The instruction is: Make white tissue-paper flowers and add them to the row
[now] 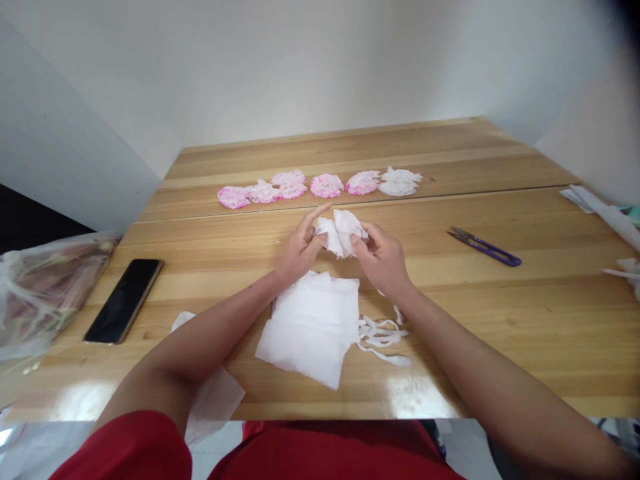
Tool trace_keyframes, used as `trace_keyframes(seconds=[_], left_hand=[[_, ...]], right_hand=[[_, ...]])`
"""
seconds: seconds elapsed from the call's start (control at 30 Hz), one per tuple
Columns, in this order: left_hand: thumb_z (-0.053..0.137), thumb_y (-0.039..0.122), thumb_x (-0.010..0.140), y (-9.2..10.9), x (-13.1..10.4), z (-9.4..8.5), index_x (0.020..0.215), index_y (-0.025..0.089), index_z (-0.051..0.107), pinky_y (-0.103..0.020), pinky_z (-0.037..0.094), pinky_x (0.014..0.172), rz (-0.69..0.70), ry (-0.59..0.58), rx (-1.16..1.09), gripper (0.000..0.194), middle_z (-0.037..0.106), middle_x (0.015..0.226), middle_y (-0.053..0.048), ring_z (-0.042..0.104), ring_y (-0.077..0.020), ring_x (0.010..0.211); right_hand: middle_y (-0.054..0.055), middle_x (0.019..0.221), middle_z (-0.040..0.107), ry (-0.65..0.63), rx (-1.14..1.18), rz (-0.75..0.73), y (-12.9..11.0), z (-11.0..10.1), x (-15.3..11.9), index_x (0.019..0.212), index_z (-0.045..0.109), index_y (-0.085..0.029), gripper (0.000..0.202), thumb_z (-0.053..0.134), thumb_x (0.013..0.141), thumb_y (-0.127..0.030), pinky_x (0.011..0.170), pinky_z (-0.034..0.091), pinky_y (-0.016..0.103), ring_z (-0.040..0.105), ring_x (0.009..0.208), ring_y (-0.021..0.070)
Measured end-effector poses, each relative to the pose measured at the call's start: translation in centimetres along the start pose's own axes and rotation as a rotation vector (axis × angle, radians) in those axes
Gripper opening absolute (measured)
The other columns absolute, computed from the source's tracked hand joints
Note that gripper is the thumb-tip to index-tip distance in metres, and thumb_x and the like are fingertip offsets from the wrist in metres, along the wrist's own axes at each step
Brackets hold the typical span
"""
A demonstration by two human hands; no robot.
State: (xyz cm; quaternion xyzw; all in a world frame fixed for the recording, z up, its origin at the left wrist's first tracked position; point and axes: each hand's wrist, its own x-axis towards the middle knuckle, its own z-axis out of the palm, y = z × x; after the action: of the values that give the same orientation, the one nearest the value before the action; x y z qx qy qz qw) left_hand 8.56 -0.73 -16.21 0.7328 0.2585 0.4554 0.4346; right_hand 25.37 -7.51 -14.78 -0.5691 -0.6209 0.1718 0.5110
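A gathered white tissue is held between both hands above the middle of the wooden table. My left hand pinches its left side with thumb and fingers, the index finger stretched out above it. On the right side, my right hand grips the tissue between thumb and fingers. Beneath the hands lies a stack of flat white tissue sheets. Thin white strips lie in a loose tangle just right of the stack.
Behind the hands runs a row of pink-edged tissue flowers with a white one at its right end. Purple thread snips lie right, a black phone left. A plastic bag stands at the left edge.
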Motion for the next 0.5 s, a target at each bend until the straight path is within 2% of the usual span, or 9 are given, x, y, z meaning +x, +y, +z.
trace_keyframes(seconds=[0.13, 0.23, 0.37, 0.5], left_hand=[[0.053, 0.042, 0.092, 0.15, 0.08, 0.25, 0.143, 0.025, 0.04, -0.026, 0.047, 0.063, -0.022, -0.01, -0.058, 0.055, 0.056, 0.073, 0.0, 0.051, -0.0119, 0.06], [0.056, 0.04, 0.091, 0.59, 0.05, 0.49, 0.143, 0.025, 0.039, -0.024, 0.051, 0.065, -0.03, -0.043, -0.07, 0.057, 0.062, 0.083, -0.002, 0.056, -0.011, 0.065], [0.058, 0.034, 0.089, 0.84, -0.08, 0.55, 0.142, 0.023, 0.041, -0.022, 0.051, 0.066, -0.039, -0.057, -0.035, 0.057, 0.064, 0.087, -0.002, 0.057, -0.0094, 0.065], [0.057, 0.03, 0.089, 0.55, -0.16, 0.44, 0.145, 0.021, 0.036, -0.024, 0.052, 0.067, -0.053, -0.053, -0.069, 0.06, 0.062, 0.075, 0.0, 0.058, -0.0107, 0.064]], right_hand=[[0.008, 0.115, 0.07, -0.097, 0.002, -0.05, -0.2, -0.11, -0.13, 0.125, 0.059, -0.02, 0.043, 0.058, 0.087, -0.038, 0.072, 0.054, 0.032, 0.067, 0.087, 0.0207], [0.008, 0.116, 0.07, -0.11, -0.044, -0.086, -0.32, -0.04, -0.27, 0.127, 0.058, -0.021, 0.045, 0.061, 0.085, -0.037, 0.071, 0.054, 0.031, 0.067, 0.086, 0.0203], [0.004, 0.097, 0.073, -0.045, -0.081, -0.07, -0.25, -0.01, -0.28, 0.112, 0.066, -0.02, 0.028, 0.053, 0.089, -0.029, 0.069, 0.051, 0.028, 0.066, 0.075, 0.0166], [0.001, 0.083, 0.072, -0.014, -0.023, -0.009, -0.03, -0.07, -0.17, 0.102, 0.069, -0.019, 0.024, 0.049, 0.091, -0.027, 0.065, 0.049, 0.026, 0.064, 0.069, 0.0148]])
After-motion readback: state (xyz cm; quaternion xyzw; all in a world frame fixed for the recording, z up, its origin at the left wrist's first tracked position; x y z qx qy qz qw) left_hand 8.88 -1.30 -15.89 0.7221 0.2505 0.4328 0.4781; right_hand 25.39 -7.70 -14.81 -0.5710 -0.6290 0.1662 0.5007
